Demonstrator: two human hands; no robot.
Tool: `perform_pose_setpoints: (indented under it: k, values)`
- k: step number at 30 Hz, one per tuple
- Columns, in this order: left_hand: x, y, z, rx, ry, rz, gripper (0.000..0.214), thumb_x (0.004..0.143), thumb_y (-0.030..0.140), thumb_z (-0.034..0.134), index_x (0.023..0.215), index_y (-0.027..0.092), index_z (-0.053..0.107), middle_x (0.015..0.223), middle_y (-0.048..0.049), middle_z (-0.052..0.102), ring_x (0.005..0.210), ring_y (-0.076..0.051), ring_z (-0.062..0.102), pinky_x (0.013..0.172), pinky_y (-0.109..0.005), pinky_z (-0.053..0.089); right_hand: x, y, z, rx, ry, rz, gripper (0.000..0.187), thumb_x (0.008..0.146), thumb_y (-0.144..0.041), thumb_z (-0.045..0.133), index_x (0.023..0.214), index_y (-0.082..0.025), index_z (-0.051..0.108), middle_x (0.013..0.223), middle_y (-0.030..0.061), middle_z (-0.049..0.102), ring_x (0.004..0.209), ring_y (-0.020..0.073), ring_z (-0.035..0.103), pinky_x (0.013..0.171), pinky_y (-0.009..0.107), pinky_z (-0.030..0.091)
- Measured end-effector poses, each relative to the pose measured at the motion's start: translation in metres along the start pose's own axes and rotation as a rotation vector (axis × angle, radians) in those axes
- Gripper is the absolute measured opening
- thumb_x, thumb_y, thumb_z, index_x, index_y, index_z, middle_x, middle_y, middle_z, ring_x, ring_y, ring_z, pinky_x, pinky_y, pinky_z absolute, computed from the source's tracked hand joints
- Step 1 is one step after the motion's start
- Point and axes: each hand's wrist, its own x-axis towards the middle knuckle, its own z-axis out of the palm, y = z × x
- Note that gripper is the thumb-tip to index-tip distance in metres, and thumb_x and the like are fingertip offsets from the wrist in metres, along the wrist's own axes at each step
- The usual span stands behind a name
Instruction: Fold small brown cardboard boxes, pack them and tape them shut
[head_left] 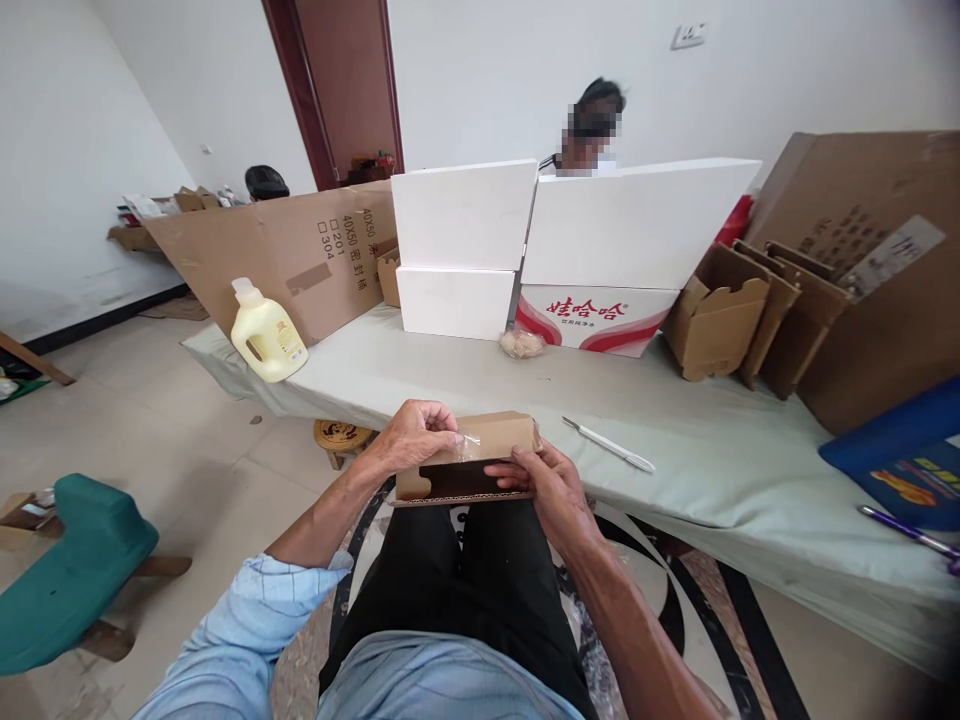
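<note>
A small brown cardboard box rests on my lap, open side toward me. My left hand is closed on its left end, fingers curled over the top edge and pressing a strip of clear tape. My right hand grips the box's right end, with the fingers along the lower flap. Both hands are just in front of the table's near edge.
A cloth-covered table carries a white utility knife, a yellow detergent bottle, white foam boxes, folded small cartons and big cardboard sheets. A person sits behind the foam boxes. A green stool stands at left.
</note>
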Motion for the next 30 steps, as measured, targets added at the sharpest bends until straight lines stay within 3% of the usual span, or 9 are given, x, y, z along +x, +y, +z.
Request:
perform_pose_setpoints:
  k: [11, 15, 17, 22, 25, 30]
  values:
    - [-0.002, -0.002, 0.010, 0.305, 0.077, 0.059, 0.014, 0.077, 0.023, 0.075, 0.070, 0.020, 0.063, 0.067, 0.0035, 0.063, 0.062, -0.013, 0.054, 0.060, -0.026, 0.039, 0.000, 0.004, 0.001, 0.006, -0.015, -0.012, 0.057, 0.072, -0.055, 0.091, 0.111, -0.018, 0.071, 0.099, 0.0095, 0.083, 0.079, 0.0269, 0.083, 0.064, 0.028, 0.063]
    - [-0.006, 0.000, 0.012, 0.506, 0.185, 0.091, 0.018, 0.077, 0.022, 0.081, 0.086, 0.021, 0.066, 0.086, 0.0014, 0.068, 0.071, -0.015, 0.058, 0.068, -0.029, 0.045, 0.001, 0.004, 0.002, 0.005, -0.006, -0.022, 0.056, 0.072, -0.055, 0.091, 0.110, -0.019, 0.071, 0.100, 0.0094, 0.082, 0.079, 0.0276, 0.083, 0.063, 0.029, 0.063]
    - [-0.008, -0.001, 0.011, 0.562, 0.219, 0.190, 0.025, 0.079, 0.021, 0.082, 0.099, 0.022, 0.067, 0.102, -0.0015, 0.069, 0.081, -0.018, 0.063, 0.076, -0.031, 0.050, 0.001, 0.004, 0.002, 0.001, -0.003, -0.021, 0.056, 0.072, -0.055, 0.091, 0.110, -0.019, 0.071, 0.100, 0.0094, 0.082, 0.078, 0.0276, 0.083, 0.063, 0.029, 0.063]
    - [-0.014, -0.006, 0.007, 0.682, -0.034, 0.540, 0.003, 0.095, 0.023, 0.075, 0.097, 0.022, 0.074, 0.111, -0.0072, 0.069, 0.109, -0.025, 0.066, 0.098, -0.038, 0.053, 0.000, 0.001, 0.002, -0.005, -0.012, -0.027, 0.055, 0.072, -0.056, 0.091, 0.107, -0.018, 0.072, 0.094, 0.0094, 0.082, 0.077, 0.0272, 0.082, 0.063, 0.029, 0.063]
    - [-0.017, -0.005, 0.007, 0.769, -0.088, 0.579, 0.007, 0.093, 0.027, 0.081, 0.096, 0.022, 0.077, 0.116, -0.0089, 0.070, 0.112, -0.027, 0.066, 0.100, -0.041, 0.053, 0.000, 0.000, 0.002, -0.014, -0.017, -0.029, 0.053, 0.072, -0.056, 0.090, 0.105, -0.019, 0.072, 0.093, 0.0090, 0.081, 0.077, 0.0275, 0.082, 0.063, 0.031, 0.063]
    - [-0.018, -0.001, 0.008, 0.834, -0.120, 0.586, 0.019, 0.102, 0.019, 0.063, 0.097, 0.023, 0.081, 0.113, -0.0082, 0.073, 0.107, -0.024, 0.068, 0.097, -0.038, 0.054, 0.000, 0.002, 0.002, -0.008, -0.016, -0.030, 0.053, 0.072, -0.058, 0.090, 0.104, -0.019, 0.071, 0.093, 0.0096, 0.082, 0.081, 0.0286, 0.083, 0.062, 0.029, 0.061]
